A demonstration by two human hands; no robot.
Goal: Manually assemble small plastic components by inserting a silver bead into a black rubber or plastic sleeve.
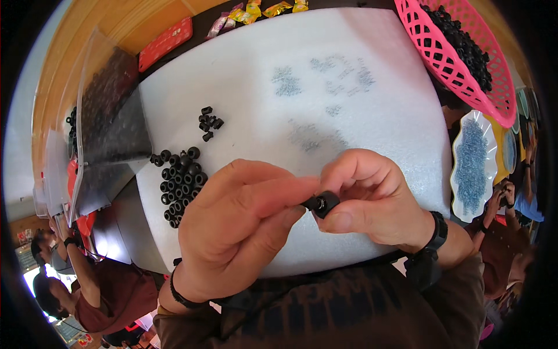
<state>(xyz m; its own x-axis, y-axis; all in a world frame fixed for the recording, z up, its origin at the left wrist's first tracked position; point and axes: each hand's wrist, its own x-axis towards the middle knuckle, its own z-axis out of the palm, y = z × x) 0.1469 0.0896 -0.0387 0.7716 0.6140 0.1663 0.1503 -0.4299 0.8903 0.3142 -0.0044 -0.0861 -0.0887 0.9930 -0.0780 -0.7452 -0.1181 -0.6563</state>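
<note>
White foam sheet (232,70), hands (238,215) holding black part (328,203), people (113,296) either side

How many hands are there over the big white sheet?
2. The left hand is near the sheet's front, left of centre; the right hand is to its right. Their fingertips meet at a small black piece. Neither hand is hidden.

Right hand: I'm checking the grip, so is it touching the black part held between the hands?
Touching: the head view shows the right hand with its thumb against the black part.
</note>
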